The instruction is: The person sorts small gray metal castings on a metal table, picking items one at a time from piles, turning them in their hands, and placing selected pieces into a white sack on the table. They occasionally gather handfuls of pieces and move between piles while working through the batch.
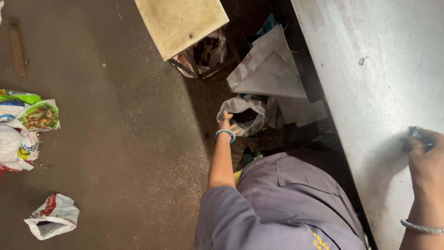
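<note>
right hand [428, 155]: dark object [416, 136] blurred | bags [21, 127]: cut by left edge

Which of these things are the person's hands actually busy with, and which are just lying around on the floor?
In hand:
- left hand reaching into the grey bag on the floor
- right hand holding a small dark object on the metal table

Lying about:
- crumpled white bag
- printed bags at far left
- wooden stool
- grey sacks

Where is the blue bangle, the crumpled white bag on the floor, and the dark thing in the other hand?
Blue bangle [225, 134], head view, on the band at the left wrist.
Crumpled white bag [53, 216], head view, on its middle.
Dark thing [417, 136], head view, on the part showing above the right hand's fingers.
</note>
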### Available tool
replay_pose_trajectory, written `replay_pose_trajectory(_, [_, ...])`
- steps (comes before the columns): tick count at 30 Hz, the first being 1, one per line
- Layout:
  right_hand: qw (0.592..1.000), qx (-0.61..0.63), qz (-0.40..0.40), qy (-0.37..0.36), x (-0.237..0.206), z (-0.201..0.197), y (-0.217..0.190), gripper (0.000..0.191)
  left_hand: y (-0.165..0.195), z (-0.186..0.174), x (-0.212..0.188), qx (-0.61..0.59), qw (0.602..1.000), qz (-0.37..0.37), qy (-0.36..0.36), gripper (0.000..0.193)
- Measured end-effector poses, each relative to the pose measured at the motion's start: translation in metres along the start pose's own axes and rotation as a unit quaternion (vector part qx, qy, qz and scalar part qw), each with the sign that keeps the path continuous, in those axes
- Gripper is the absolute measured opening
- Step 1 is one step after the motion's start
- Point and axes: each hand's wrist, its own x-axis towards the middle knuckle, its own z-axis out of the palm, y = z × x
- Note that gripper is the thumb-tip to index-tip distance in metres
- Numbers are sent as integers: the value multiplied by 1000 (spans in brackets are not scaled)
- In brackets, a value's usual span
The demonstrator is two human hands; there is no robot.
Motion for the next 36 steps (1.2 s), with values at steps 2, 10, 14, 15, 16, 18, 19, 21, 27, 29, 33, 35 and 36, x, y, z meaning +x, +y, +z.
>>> replay_pose_trajectory(2, [997,-51,-52,-7,-5,-12,-24,22,-1,-3,-6,11,999,29,10,70])
replay_pose_trajectory(10, [967,86,-219,-94,-48,-15,-230,41,5,-9,-20,0,996,11,91,68])
replay_pose_trajectory(14, [973,105,-163,-128,-53,3,-200,37,5,-16,-12,3,997,4,78,65])
replay_pose_trajectory(15, [975,110,-141,-131,-55,1,-183,34,3,-16,-11,26,996,13,88,64])
replay_pose_trajectory(16, [978,116,-119,-130,-58,-3,-165,32,0,-15,-10,51,994,23,94,63])
replay_pose_trajectory(18, [984,110,-82,-112,-68,-11,-134,29,-2,-7,-13,84,991,31,100,61])
replay_pose_trajectory(19, [988,98,-66,-95,-76,-15,-121,28,-4,-3,-14,93,990,27,101,59])
replay_pose_trajectory(21, [992,101,-39,-63,-97,-22,-91,29,-6,5,-11,151,983,50,89,55])
replay_pose_trajectory(27, [991,127,39,15,-166,-53,20,22,-30,35,6,418,878,210,101,36])
replay_pose_trajectory(29, [990,108,75,40,-177,-64,47,23,-35,56,5,455,843,263,113,36])
replay_pose_trajectory(33, [983,89,129,93,-168,-54,57,24,-38,110,-15,384,835,370,137,36])
replay_pose_trajectory(35, [978,84,148,118,-167,-51,57,25,-36,136,-39,329,768,537,119,32])
replay_pose_trajectory(36, [976,84,154,129,-173,-54,59,26,-34,148,-53,299,722,615,106,28])
